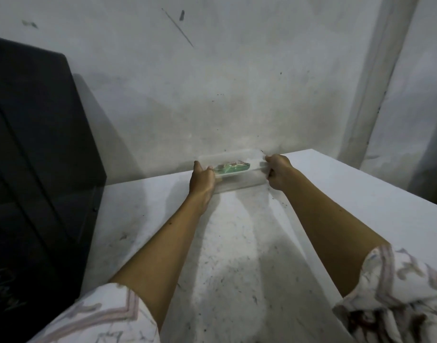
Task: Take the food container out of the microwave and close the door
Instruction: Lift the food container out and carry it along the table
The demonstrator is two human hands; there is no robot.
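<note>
Both hands grip a clear food container by its short ends, a little above the middle of the frame: the left hand is curled around the left end and the right hand is closed on the right end. The container sits at the far edge of the white counter, close against the stained wall, with something green and brown showing through its top. Whether it rests on the counter or hangs just above it I cannot tell.

A large dark shape fills the left of the frame, probably the microwave or its door, though blur makes that uncertain.

What could go wrong, as I judge it: the container is already clear of the oven, so the door is likely the part left undone, and it could be forgotten. If the hands let go while the container is still off the surface, it may drop and tip. Pushed further, it would knock the wall. The clear plastic looks smooth, and if it is hot the grip could slip or be released too soon.
</note>
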